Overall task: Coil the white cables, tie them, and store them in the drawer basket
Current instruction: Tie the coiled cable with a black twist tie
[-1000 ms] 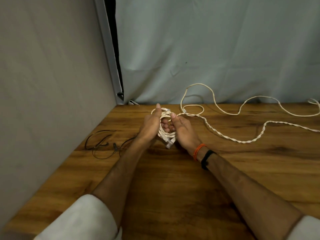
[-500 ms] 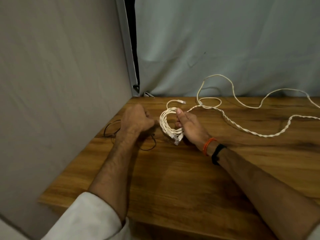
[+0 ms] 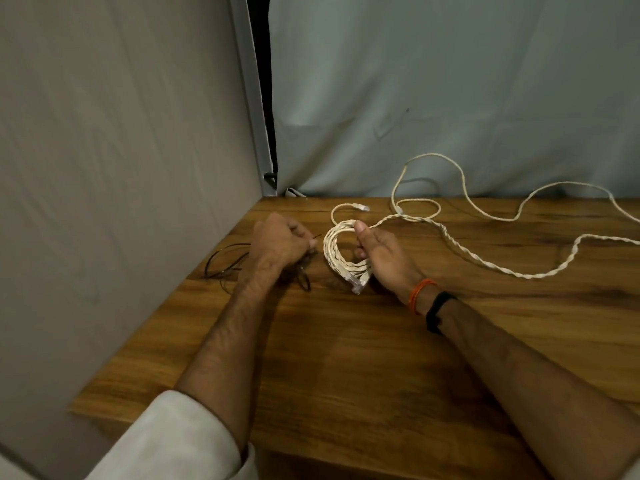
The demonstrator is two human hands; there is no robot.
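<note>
Coiled white cable, upright, tail trailing right

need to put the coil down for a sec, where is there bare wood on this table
Bare tabletop lies between the two forearms, toward the near edge. The far right is crossed by the loose white cable. Left of the left hand, thin dark ties clutter the wood beside the wall panel.

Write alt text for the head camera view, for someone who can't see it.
A person's right hand holds a coiled white cable upright above a wooden table, while the left hand pinches a thin dark tie beside it. More white cable lies loose to the right.
</note>
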